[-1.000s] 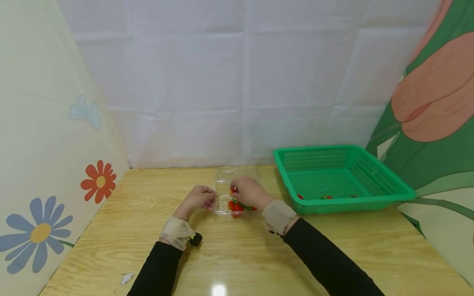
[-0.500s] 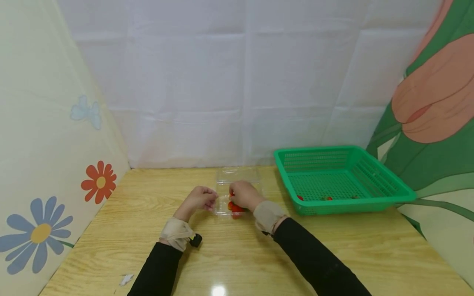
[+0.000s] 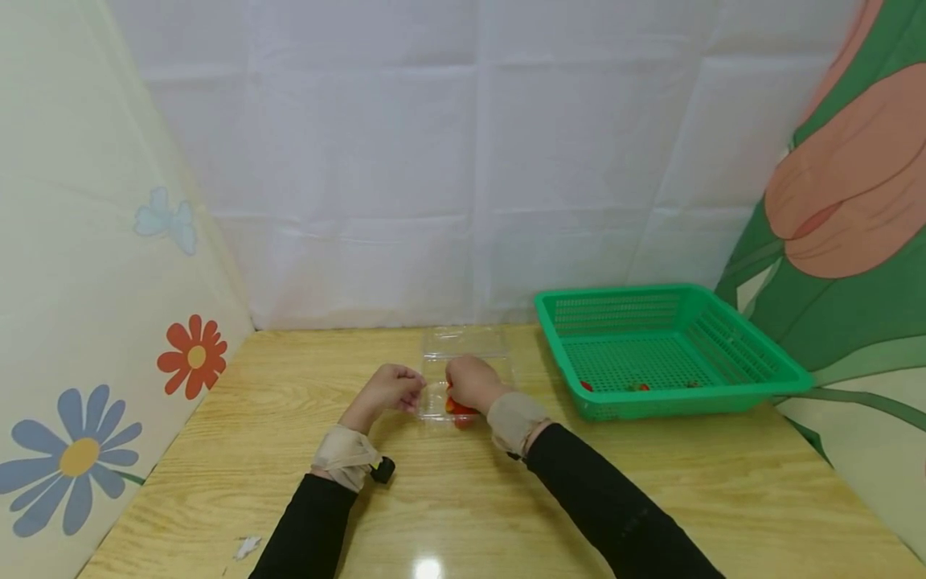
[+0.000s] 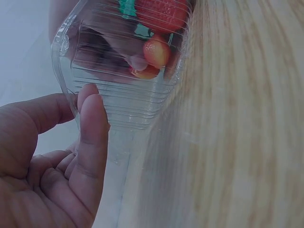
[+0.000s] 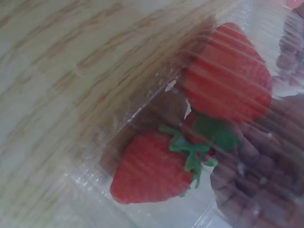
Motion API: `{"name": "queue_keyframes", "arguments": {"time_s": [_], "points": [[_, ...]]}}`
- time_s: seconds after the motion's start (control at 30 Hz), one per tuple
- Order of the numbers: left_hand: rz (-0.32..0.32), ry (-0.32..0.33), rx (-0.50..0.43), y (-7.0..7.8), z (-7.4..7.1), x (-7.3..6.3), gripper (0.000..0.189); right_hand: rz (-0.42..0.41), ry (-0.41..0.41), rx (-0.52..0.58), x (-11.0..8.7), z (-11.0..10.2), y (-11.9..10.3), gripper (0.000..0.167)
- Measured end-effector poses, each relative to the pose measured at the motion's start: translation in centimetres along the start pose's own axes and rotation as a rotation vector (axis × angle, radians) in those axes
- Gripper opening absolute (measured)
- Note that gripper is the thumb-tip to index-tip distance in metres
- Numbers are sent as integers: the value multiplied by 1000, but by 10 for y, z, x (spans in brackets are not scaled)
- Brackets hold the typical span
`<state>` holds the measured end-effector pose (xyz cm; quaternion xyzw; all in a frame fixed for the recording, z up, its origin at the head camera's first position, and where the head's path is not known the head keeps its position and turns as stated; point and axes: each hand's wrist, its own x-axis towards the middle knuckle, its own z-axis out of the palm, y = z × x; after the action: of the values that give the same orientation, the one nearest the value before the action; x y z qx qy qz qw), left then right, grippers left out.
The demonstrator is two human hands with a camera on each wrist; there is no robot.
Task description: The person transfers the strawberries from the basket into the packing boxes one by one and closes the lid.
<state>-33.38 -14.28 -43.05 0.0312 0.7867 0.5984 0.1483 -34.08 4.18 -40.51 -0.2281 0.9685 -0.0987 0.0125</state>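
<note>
A clear hinged plastic box (image 3: 434, 406) sits on the table, its lid (image 3: 463, 342) laid back. Thumb and finger of my left hand (image 3: 393, 389) pinch the box's left rim, seen closely in the left wrist view. My right hand (image 3: 473, 383) reaches down into the box with curled fingers. Through the ridged wall, its fingertip meets a small orange-red strawberry (image 4: 146, 72). Beside that lie a yellowish-red strawberry (image 4: 156, 51) and a big red strawberry (image 4: 161, 14). In the right wrist view two red strawberries with green leaves, one upper (image 5: 230, 76) and one lower (image 5: 152, 168), show near the curled fingers.
A green mesh basket (image 3: 694, 396) stands to the right of the box, with several strawberries (image 3: 640, 387) along its near side. A scrap of white paper (image 3: 247, 547) lies at the table's front left. White cloth (image 3: 362, 161) hangs behind the table.
My right hand has moved slightly left and lower into the box, and now covers more of the strawberries. My left hand stays at the rim.
</note>
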Motion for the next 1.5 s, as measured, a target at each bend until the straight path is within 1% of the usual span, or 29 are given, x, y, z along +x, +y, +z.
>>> {"name": "queue_keyframes", "arguments": {"time_s": [0.13,0.4,0.57,0.73,0.83,0.93,0.97,1.07,1.13,1.23,1.4,1.5], "points": [[-3,3,-4,0,0,0,21,-4,13,-36,1,3,0,25],[3,13,2,1,1,0,21,-18,-5,-101,5,5,0,30],[10,10,-1,0,1,0,21,-19,-9,-94,4,4,-1,32],[8,4,3,-3,0,0,22,-25,-16,-82,1,2,-2,34],[3,5,2,-5,0,0,23,-38,-5,-72,-2,-1,-3,28],[-3,7,-2,-5,0,0,22,-45,10,-61,-7,-10,-4,12],[-3,9,0,-5,0,0,22,-44,14,-57,-9,-13,-4,10],[-8,12,-2,-5,1,0,21,-34,24,-34,-15,-27,-3,22],[-6,10,-1,-4,1,0,21,-29,32,-15,-18,-38,0,26],[-4,6,-6,-4,0,1,21,-12,39,34,-26,-55,8,28],[-6,-2,-3,-2,0,0,21,30,51,113,-47,-88,27,33],[-10,-2,-7,0,-1,0,21,39,87,109,-59,-103,43,33]]}}
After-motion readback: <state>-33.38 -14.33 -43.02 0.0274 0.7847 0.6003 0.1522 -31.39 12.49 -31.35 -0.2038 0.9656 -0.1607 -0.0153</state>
